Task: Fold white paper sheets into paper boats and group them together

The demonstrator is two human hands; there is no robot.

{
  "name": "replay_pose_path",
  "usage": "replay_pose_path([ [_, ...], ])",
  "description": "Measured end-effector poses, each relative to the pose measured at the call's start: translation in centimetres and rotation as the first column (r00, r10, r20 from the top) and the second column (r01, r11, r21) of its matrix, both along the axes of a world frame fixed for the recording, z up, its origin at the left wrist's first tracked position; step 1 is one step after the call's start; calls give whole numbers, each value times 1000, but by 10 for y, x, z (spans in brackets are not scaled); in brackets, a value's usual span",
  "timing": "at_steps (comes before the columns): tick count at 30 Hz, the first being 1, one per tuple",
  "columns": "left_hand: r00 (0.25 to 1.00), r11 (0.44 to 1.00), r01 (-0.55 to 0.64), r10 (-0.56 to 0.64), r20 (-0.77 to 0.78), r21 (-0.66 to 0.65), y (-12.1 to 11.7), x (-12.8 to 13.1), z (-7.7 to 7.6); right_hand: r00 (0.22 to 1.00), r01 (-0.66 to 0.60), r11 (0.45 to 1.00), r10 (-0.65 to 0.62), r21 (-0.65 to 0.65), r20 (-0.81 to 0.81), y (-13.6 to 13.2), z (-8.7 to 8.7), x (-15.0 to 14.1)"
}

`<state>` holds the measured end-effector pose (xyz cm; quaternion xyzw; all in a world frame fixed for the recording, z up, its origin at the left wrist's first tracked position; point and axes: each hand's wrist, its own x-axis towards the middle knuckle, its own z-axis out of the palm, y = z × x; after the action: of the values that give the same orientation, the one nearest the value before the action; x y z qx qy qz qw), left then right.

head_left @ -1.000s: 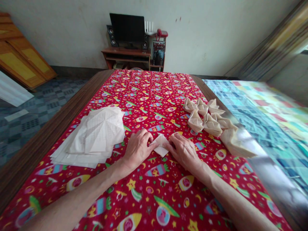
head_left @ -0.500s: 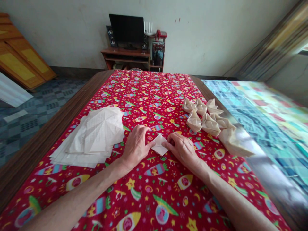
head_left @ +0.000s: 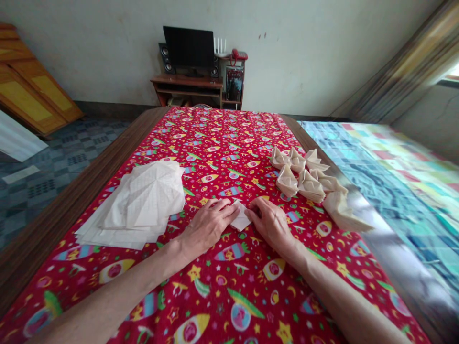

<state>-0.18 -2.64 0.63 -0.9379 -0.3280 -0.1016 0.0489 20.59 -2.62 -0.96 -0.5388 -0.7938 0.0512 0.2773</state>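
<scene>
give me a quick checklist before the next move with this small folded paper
1. Left hand at the small folded paper: ok, fingers at its left side.
2. Right hand at the paper: ok, fingertips at its right edge.
3. Stacked sheets apart from both hands: ok, off to the left.
4. Folded pieces apart from both hands: ok, grouped at right.
5. Creases fully pressed: cannot tell.

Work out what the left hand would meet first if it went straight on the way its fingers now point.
Most likely the small folded paper: the left hand has its fingertips at that paper's edge, though depth makes firm contact hard to judge. Just beyond lies the right hand.
</scene>
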Motion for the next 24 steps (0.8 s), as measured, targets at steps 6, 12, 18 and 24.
replay_pose_path([
  [6,999,999,-26,25,-33,-46,-9,-6,-1,942,-285,954,261,91,212,-12,3,3],
  [12,998,996,-55,54,-13,-76,-13,-19,-4,875,-414,910,404,-22,267,-23,0,24],
  [18,993,997,-65,69,97,-44,-13,-32,-6,901,-388,922,380,-7,209,-24,-2,29],
  [24,905,965,-222,258,338,-141,-6,-23,-8,918,-382,923,373,42,135,-21,-2,23],
])
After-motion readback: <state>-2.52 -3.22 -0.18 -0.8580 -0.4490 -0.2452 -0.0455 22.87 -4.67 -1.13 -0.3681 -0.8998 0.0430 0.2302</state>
